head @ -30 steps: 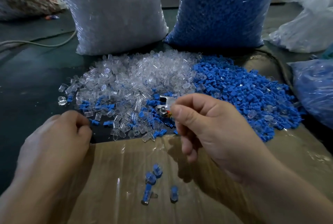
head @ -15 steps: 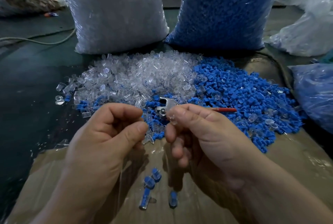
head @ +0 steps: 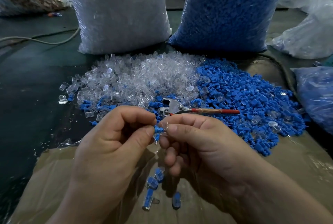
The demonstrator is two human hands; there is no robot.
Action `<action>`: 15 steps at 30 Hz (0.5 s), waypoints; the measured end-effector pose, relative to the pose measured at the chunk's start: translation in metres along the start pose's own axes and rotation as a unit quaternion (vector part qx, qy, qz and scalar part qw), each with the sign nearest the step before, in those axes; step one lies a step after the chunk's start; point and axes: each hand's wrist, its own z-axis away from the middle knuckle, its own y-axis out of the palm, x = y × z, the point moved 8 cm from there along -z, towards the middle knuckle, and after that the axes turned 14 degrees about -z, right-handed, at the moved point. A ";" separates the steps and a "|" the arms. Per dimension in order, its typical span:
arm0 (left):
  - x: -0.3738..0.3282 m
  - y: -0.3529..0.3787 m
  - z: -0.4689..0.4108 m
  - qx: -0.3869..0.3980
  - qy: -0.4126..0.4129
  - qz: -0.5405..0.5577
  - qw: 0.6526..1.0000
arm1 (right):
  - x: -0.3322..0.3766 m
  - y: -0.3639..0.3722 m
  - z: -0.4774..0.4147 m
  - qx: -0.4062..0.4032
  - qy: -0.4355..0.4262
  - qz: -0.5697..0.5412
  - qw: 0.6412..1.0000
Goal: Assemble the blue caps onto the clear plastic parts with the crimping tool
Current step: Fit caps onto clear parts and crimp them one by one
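Head view shows your left hand [head: 108, 151] pinching a blue cap [head: 158, 130] between thumb and forefinger, right against the clear part [head: 164, 126] pinched in your right hand [head: 203, 148]. Just beyond them, the crimping tool [head: 175, 107] lies on the heap of caps [head: 243, 93], its red handle pointing right. Finished pieces [head: 152, 183] lie near you on the cardboard [head: 54, 178].

dark surface [head: 27, 97] carries cardboard [head: 54, 178], clear parts [head: 140, 75] and blue caps [head: 243, 93].
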 end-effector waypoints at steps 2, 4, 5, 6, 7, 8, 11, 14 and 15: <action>-0.004 -0.001 0.001 -0.002 0.008 -0.020 1.000 | 0.000 0.000 0.000 0.001 -0.002 0.004 1.000; -0.009 -0.002 0.001 0.001 0.022 -0.042 0.999 | 0.002 0.000 0.000 -0.005 -0.012 0.003 1.000; -0.011 -0.001 0.001 0.006 0.028 -0.047 0.999 | 0.003 0.000 0.000 -0.008 -0.019 0.003 1.000; -0.013 0.000 0.001 0.014 0.032 -0.048 0.998 | 0.004 0.001 0.001 -0.009 -0.026 0.005 1.000; -0.014 0.002 0.001 0.021 0.037 -0.048 0.998 | 0.005 0.001 0.001 -0.008 -0.032 0.012 0.999; -0.015 0.003 0.002 0.025 0.040 -0.048 0.998 | 0.005 0.002 0.001 -0.006 -0.036 0.023 0.999; -0.010 0.006 0.002 0.034 0.023 -0.004 0.999 | 0.005 0.003 0.001 0.013 -0.040 0.048 0.998; -0.005 0.011 0.002 0.072 -0.008 0.054 0.996 | 0.006 0.002 0.001 0.015 -0.047 0.072 0.996; -0.005 0.012 0.002 0.084 -0.010 0.055 0.995 | 0.007 0.001 0.001 0.010 -0.050 0.082 0.995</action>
